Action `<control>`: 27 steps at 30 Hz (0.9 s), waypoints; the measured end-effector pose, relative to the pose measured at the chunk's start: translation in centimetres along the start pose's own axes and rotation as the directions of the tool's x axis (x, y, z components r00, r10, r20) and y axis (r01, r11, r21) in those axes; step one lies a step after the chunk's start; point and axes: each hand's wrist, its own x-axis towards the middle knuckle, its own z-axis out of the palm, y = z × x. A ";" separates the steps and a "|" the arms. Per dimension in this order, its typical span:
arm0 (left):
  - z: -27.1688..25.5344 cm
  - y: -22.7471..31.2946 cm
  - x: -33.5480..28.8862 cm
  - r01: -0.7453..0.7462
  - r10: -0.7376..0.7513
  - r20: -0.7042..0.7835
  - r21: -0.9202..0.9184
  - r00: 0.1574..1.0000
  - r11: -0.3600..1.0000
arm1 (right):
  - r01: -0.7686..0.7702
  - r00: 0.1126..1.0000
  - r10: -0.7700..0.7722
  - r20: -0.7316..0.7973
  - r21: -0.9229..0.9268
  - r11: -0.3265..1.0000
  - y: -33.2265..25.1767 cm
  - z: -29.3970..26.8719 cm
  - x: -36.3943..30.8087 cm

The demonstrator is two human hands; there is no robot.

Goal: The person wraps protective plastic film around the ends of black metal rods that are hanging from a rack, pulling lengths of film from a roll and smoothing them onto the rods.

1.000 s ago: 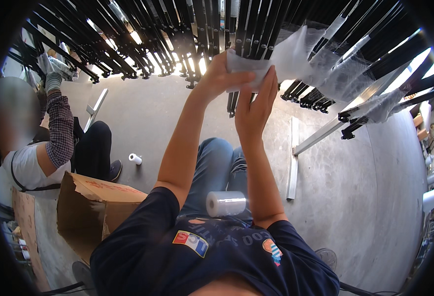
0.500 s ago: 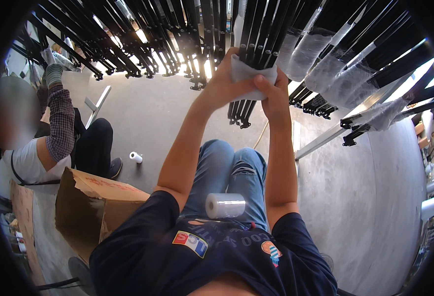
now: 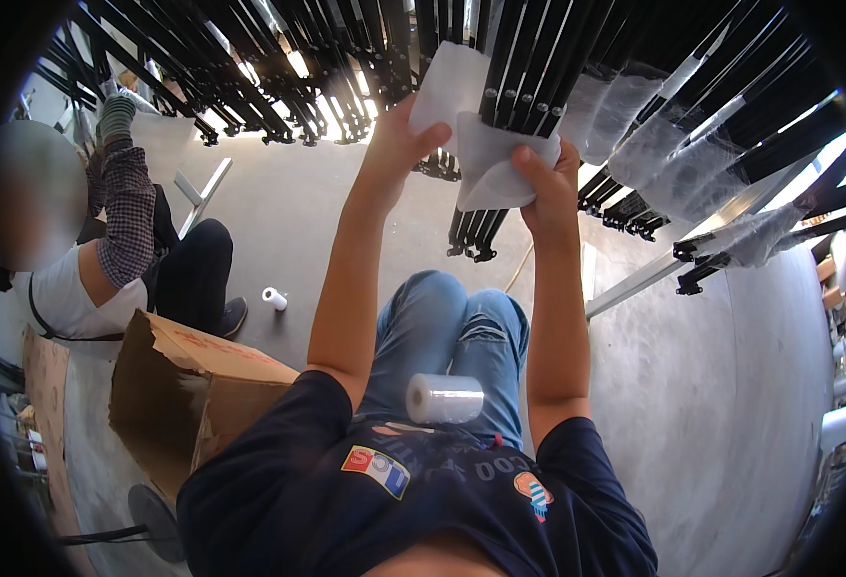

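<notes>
A bundle of black metal bars [image 3: 524, 87] hangs in front of me, its lower ends sticking out below a white, foam-like sheet [image 3: 495, 159] laid across the bars. My right hand [image 3: 550, 188] is closed on the sheet's right side, thumb in front and fingers mostly hidden behind. To the left, my left hand [image 3: 394, 154] pinches a raised white flap [image 3: 450, 88]; whether the flap and the sheet are one piece, I cannot tell. On my lap lies a roll of clear plastic film [image 3: 445, 398].
More black bars [image 3: 288, 67] hang along the left, while those on the right are partly wrapped in clear film [image 3: 673, 168]. An open cardboard box [image 3: 216, 370] stands at my left. Beyond it sit a small white roll [image 3: 274, 298] on the floor and another person [image 3: 105, 250].
My left hand has moved away from my right, drawing a white flap out to the upper left. The right hand still grips the sheet at the bars, now opened out more.
</notes>
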 end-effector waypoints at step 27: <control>5.9 1.2 -3.8 -0.370 0.626 -0.147 0.696 0.766 0.616 | 0.033 0.999 -0.035 -0.011 -0.121 0.992 0.2 2.1 -0.2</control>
